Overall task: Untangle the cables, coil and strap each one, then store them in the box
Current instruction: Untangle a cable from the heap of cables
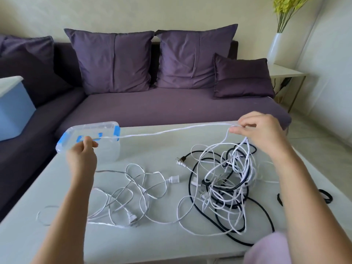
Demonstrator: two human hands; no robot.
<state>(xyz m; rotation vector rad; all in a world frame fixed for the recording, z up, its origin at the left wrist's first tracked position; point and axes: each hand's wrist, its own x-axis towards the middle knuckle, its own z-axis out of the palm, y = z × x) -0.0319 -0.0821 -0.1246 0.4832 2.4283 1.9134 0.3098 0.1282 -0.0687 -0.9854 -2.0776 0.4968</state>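
The step in hand was the untangling: one white cable (171, 131) ran taut above the surface (152, 241) between the two hands, apparently being drawn out of the tangle (226, 187). The left hand (83, 149) was raised in front of the box (108, 151), forearm angled up from the lower left, and its grip was pressed together, thumb and fingers pinching the cable near what looked like its free end. The right hand (257, 128) was lifted above the far right of the heap with its back to the camera, its grip curled round the same cable, from which several white strands hung down into the knot. That knot, white cords wound through a thick black cable (261, 208), lay on the right half of the surface. A second loose white cable (133, 187) sprawled on the left half, apart from the heap or nearly so, its plugs showing. Nothing looked coiled or strapped, so the task seemed at an early stage. The clear box with blue latches sat at the far left corner with its lid seemingly on. Next, the held cable probably needed feeding through the loops that caught it, with slack given rather than a hard pull, which would likely tighten the knot. Dark loops (326, 195) at the right edge may have been straps, though that could not be told.
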